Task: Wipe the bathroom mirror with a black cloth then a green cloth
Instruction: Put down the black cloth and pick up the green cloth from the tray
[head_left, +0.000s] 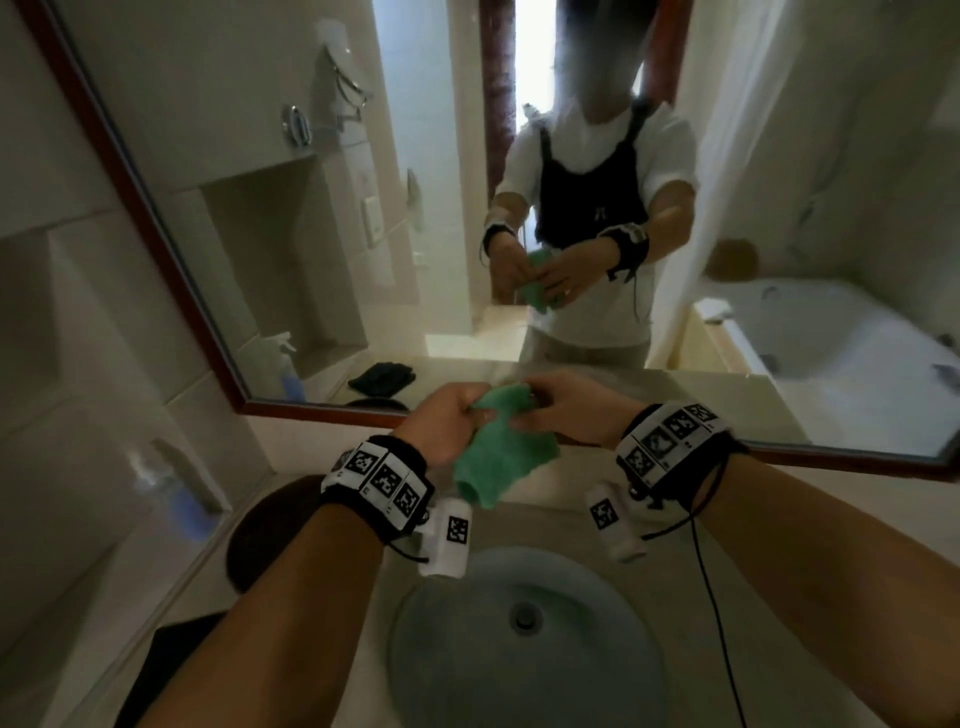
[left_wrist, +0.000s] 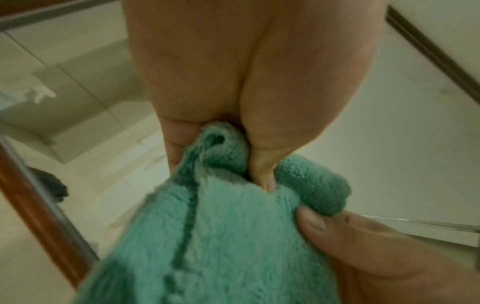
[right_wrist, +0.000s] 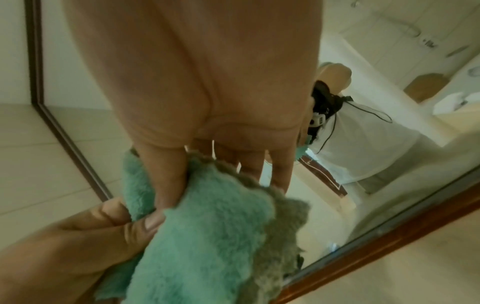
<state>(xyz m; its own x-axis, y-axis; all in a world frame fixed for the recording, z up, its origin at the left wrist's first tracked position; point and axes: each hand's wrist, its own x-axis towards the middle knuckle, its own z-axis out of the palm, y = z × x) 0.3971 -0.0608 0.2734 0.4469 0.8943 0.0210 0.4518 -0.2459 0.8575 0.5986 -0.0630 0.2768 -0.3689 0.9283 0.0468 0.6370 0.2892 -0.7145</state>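
Both hands, left (head_left: 447, 421) and right (head_left: 566, 410), are pinching the green cloth (head_left: 493, 452) (soft, light, floppy, likely best bunched) at the sink's (head_left: 441, 649) 12 o'clock

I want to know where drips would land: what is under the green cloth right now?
Below the green cloth, held by the left hand and right hand, are the pale counter and the sink basin's back rim. The cloth hides the counter strip directly behind it.
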